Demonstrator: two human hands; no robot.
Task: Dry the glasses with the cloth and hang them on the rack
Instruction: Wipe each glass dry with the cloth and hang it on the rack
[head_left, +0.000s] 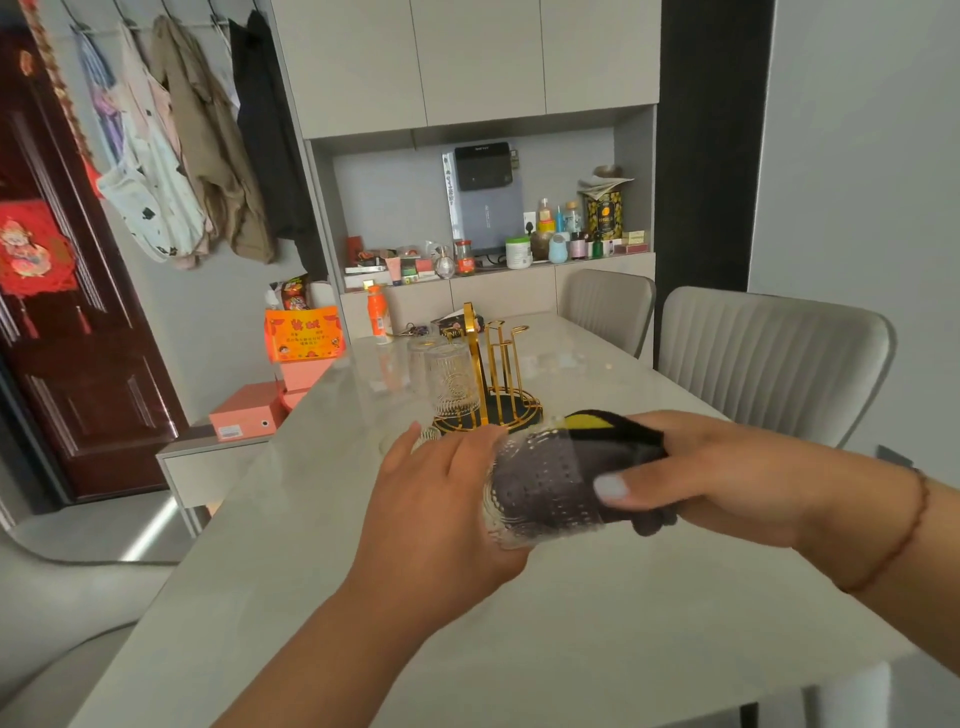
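My left hand grips the base of a clear patterned glass lying on its side above the table. My right hand holds a dark grey cloth with a yellow patch pushed into the mouth of that glass. Just behind stands the gold rack with upright pegs on a round base. Two glasses hang upside down on its left pegs. Another glass stands on the table, partly hidden behind my left hand.
The pale table runs away from me. An orange bottle and small items lie at its far end. Two grey chairs stand along the right side. A shelf of bottles and jars fills the back wall.
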